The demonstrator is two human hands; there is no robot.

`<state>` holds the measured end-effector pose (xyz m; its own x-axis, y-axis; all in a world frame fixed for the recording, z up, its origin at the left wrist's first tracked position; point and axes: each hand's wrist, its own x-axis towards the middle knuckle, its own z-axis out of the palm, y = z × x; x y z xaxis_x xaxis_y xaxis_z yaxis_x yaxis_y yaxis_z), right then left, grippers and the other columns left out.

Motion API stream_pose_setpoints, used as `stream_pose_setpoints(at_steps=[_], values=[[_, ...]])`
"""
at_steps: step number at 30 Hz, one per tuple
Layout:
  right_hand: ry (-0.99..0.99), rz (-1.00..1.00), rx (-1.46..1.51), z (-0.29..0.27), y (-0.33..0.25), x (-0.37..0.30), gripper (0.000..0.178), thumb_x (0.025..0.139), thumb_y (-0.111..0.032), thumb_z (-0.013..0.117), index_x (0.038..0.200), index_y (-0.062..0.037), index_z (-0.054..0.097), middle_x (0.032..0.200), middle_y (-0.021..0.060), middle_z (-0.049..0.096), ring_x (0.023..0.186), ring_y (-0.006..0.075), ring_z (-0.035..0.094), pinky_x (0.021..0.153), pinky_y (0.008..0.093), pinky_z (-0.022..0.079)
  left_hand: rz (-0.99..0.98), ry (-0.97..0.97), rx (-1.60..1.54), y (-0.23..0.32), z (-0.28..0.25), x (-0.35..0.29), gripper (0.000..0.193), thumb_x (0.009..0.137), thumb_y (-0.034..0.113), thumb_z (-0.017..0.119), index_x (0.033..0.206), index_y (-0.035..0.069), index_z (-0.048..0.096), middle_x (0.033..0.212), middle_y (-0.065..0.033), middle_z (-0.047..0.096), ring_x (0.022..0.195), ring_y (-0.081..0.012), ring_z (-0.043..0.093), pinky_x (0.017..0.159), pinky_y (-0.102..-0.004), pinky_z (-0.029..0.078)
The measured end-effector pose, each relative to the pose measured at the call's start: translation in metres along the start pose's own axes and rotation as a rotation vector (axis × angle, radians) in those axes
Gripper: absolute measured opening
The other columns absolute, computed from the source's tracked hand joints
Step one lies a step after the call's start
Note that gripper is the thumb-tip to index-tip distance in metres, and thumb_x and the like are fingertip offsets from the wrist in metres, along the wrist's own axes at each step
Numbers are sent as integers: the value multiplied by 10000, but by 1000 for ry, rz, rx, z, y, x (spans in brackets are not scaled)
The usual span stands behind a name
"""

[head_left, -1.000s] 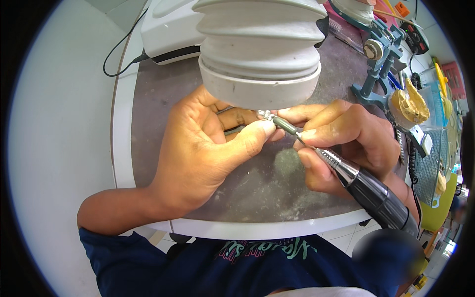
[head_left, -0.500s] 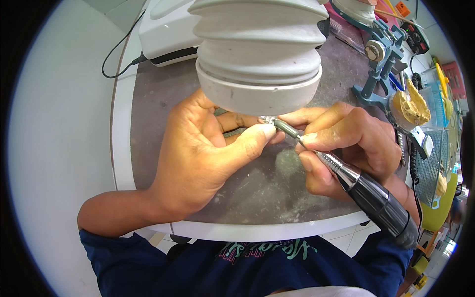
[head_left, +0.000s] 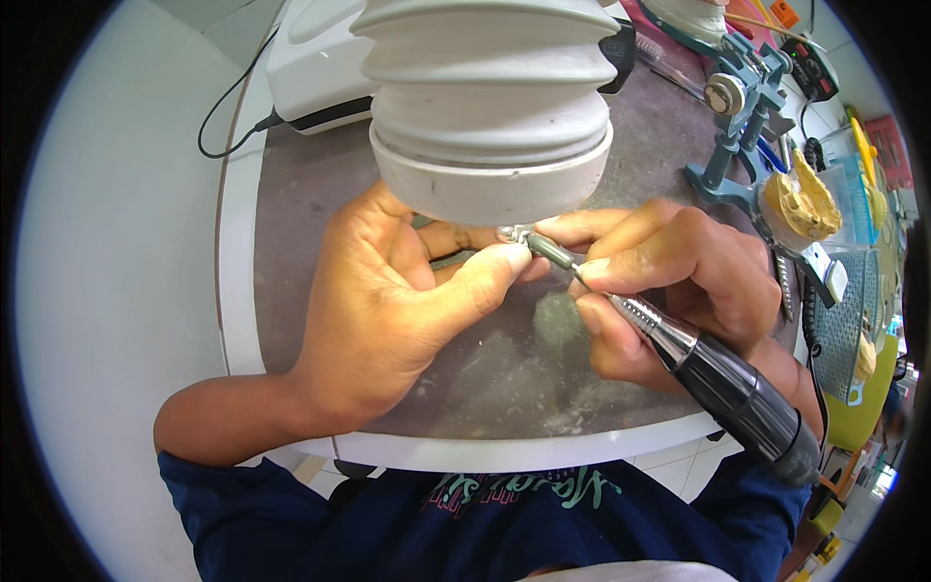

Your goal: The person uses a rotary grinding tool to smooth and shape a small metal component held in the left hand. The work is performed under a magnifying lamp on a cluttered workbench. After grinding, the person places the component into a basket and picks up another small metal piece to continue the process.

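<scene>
Between the thumb and fingers of my left hand (head_left: 383,310) is a small shiny metal piece (head_left: 508,234), mostly covered by the fingertips, so its full shape is hidden. My right hand (head_left: 693,262) grips a black and chrome rotary handpiece (head_left: 742,398) near its nose, like a pen. A grey-green cylindrical polishing bit (head_left: 553,252) on a thin shank points up and left from it. The bit's far end meets the metal piece at my left thumb tip. Fingers of both hands come close together there, just below the hose rim.
A wide white ribbed suction hose (head_left: 490,145) hangs right over the fingertips. A white machine (head_left: 320,73) with a black cable stands back left. On the right are a blue-grey articulator (head_left: 722,160), a yellowish dental cast (head_left: 805,206) and a blue perforated tray (head_left: 842,315). Pale dust marks the dark bench top (head_left: 485,388).
Both hands keep their grips, and the bit stays against the metal piece. The hose, the hands and the bench things appear slightly farther left in the view.
</scene>
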<state>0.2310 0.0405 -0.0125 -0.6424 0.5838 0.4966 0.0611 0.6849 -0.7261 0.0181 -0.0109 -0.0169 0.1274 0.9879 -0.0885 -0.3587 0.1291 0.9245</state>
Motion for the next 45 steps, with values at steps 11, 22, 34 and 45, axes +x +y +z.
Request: stream_pose_setpoints(at_steps=[11, 22, 34, 45], values=[[26, -48, -56, 4, 3, 2, 184, 832, 44, 730, 949, 14, 591, 742, 99, 653, 753, 234, 733, 834, 437, 617, -30, 13, 13, 2, -1, -2, 275, 912, -80, 595, 1176, -11, 563, 1251, -113, 523, 1088, -212, 636, 953, -357, 569], [21, -54, -77, 1, 1, 3, 189, 825, 51, 725, 949, 7, 589, 724, 89, 651, 786, 242, 745, 796, 393, 619, -21, -31, 16, 0, -4, -1, 293, 909, -80, 602, 1187, 6, 564, 1224, -96, 510, 1132, -207, 611, 954, -355, 567], [8, -3, 48, 0, 1, -2, 253, 772, 121, 695, 979, 8, 603, 790, 116, 655, 819, 293, 736, 895, 465, 591, -15, -14, 29, 1, -2, -1, 310, 933, -44, 602, 1234, -19, 537, 1189, -104, 584, 1042, -179, 649, 921, -324, 556], [20, -63, -26, 1, 2, 0, 222, 813, 71, 725, 987, 14, 600, 794, 110, 652, 786, 232, 725, 860, 440, 604, -3, -17, 7, 2, -2, -1, 317, 949, -8, 621, 1254, -21, 533, 1183, -101, 590, 1051, -184, 654, 925, -315, 555]])
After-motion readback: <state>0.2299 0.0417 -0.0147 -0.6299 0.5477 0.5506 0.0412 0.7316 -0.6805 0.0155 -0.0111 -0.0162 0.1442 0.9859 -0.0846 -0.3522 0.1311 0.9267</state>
